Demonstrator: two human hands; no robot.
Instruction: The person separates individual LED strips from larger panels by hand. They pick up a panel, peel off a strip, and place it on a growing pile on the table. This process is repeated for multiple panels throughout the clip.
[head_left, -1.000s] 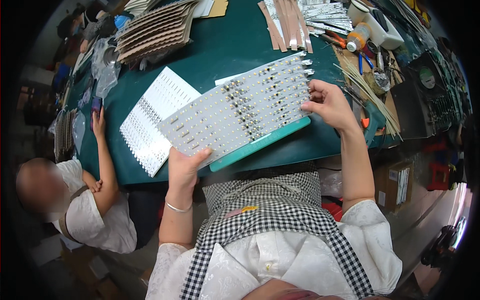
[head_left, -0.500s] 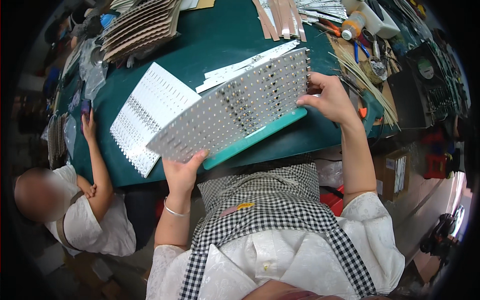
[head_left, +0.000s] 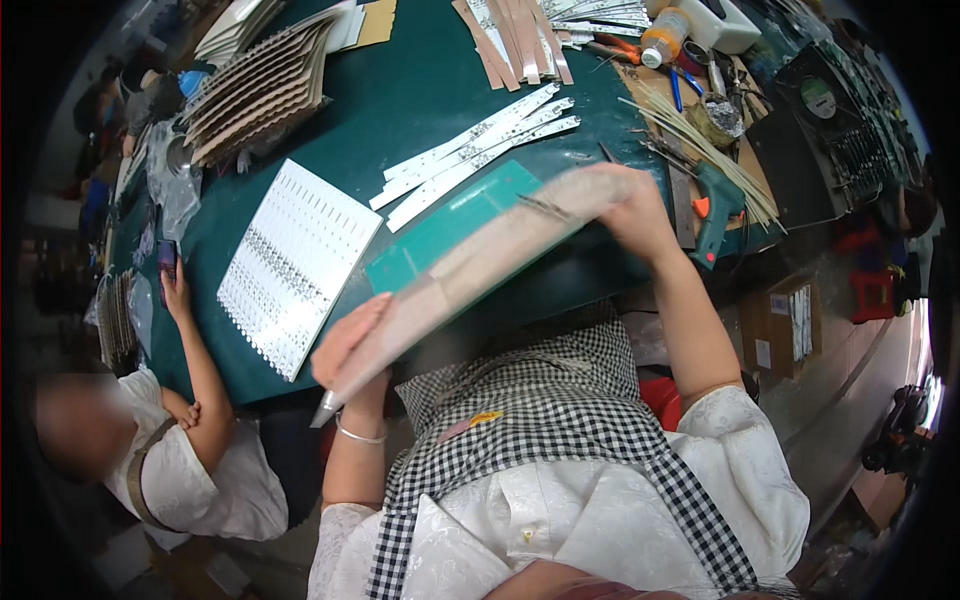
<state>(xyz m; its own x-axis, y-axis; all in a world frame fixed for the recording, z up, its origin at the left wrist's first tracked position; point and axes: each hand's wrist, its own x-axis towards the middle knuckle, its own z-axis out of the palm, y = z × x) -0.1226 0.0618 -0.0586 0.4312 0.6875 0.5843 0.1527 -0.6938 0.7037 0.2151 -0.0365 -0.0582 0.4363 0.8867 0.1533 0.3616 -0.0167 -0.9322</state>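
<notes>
A head-worn fisheye looks down over the bench (head_left: 410,80).
The left of two side-by-side cameras, it sits close above the wearer's checked apron (head_left: 540,430), which fills the lower middle; the hands (head_left: 345,340) lie near, about mid-frame, the bench stretches away toward the top, and straight edges bend toward the dark round rim.
</notes>
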